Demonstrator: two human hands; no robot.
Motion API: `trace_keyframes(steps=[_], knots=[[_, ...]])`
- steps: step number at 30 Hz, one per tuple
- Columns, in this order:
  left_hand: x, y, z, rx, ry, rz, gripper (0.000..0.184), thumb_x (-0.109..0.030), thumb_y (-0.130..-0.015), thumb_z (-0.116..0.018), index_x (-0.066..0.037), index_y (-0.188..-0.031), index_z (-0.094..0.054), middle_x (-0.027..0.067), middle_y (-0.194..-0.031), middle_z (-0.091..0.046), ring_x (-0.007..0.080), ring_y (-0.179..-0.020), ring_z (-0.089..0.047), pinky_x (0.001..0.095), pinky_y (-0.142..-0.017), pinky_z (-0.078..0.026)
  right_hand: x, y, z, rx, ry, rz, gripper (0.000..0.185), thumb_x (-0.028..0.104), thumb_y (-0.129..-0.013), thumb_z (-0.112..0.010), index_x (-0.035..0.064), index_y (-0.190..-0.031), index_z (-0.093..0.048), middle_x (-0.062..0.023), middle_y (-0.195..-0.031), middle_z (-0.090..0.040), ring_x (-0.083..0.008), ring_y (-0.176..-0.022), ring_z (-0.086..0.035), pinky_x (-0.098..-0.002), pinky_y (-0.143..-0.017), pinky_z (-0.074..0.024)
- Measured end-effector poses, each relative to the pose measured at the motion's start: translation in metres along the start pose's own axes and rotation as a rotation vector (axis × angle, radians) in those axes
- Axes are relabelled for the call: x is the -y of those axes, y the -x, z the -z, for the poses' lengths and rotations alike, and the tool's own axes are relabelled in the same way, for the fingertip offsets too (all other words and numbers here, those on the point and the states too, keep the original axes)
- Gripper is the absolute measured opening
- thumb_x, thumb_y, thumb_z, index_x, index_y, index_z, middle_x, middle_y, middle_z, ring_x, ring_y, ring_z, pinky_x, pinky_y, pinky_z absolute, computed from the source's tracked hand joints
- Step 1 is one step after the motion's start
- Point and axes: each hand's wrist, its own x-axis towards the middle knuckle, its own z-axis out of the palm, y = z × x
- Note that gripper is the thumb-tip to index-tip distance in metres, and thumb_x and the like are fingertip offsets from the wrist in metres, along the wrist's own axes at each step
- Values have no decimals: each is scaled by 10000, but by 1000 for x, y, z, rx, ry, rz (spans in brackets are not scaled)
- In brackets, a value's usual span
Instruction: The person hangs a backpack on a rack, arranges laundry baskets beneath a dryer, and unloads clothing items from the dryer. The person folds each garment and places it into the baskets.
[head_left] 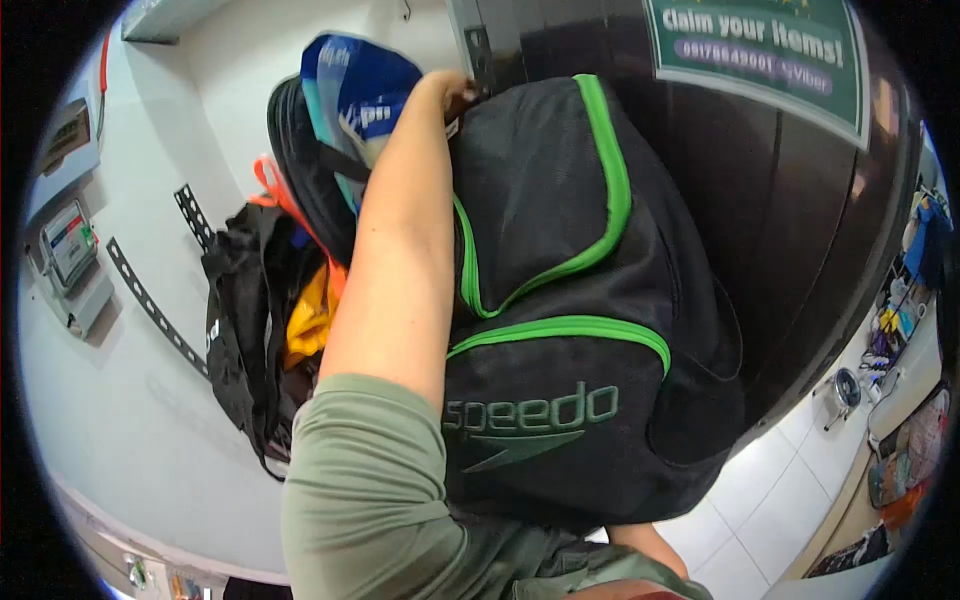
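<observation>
A large black backpack (560,430) with bright green zip trim and a "speedo" logo fills the middle of the view, held upright close to my body. My left arm reaches up across its left side, and my left hand (452,88) is closed at the top of the backpack, around what looks like its dark top strap; the fingertips are partly hidden. Just left of that hand stands a blue and teal printed bag (350,85). My right forearm (645,548) shows below the backpack's bottom, while the right hand itself is hidden behind or under it.
On the left hang a black bag (240,310) and a yellow cloth (312,318), near slotted metal brackets (155,305) on the white wall. A dark door or panel (760,230) with a green sign (760,60) stands right. A small fan (846,388) sits on the tiled floor.
</observation>
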Motion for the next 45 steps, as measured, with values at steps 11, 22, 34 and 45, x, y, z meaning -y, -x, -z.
trace_keyframes(steps=[11, 22, 34, 45], knots=[[-27, 346, -116, -403, 166, -695, 527, -381, -816, -462, 0, -1179, -425, 177, -1166, -448, 276, -1076, -419, 344, -899, -315, -39, 51, 15, 288, -5, -59, 552, 470, -841, -370, 81, -1232, -357, -107, -1269, -374, -283, -1172, -329, -514, -927, -296], [87, 426, -271, -220, -567, -716, 811, -497, -703, -565, -61, -1302, -235, 180, -1370, -160, 354, -1267, -133, 595, -946, -137, 59, 244, 229, -493, 675, 288, 595, 566, -833, -299, 149, -1256, -329, -131, -1132, -496, -271, -949, -487, -433, -818, -375], [-116, 603, -465, 306, 420, -834, 331, -14, -638, -628, 9, -946, -506, 192, -1091, -492, 294, -969, -512, 344, -828, -409, 231, 484, 351, -1171, 178, 724, 463, 447, -822, -407, 114, -1143, -405, -85, -941, -529, -249, -774, -491, -436, -717, -364], [-214, 506, -740, 708, 247, -661, 202, -110, -701, -608, -30, -881, -563, 120, -1021, -550, 269, -878, -565, 313, -718, -454, 456, 430, 273, -1019, 336, 706, 385, 374, -818, -456, 91, -1077, -433, -90, -894, -527, -240, -741, -526, -367, -618, -402]])
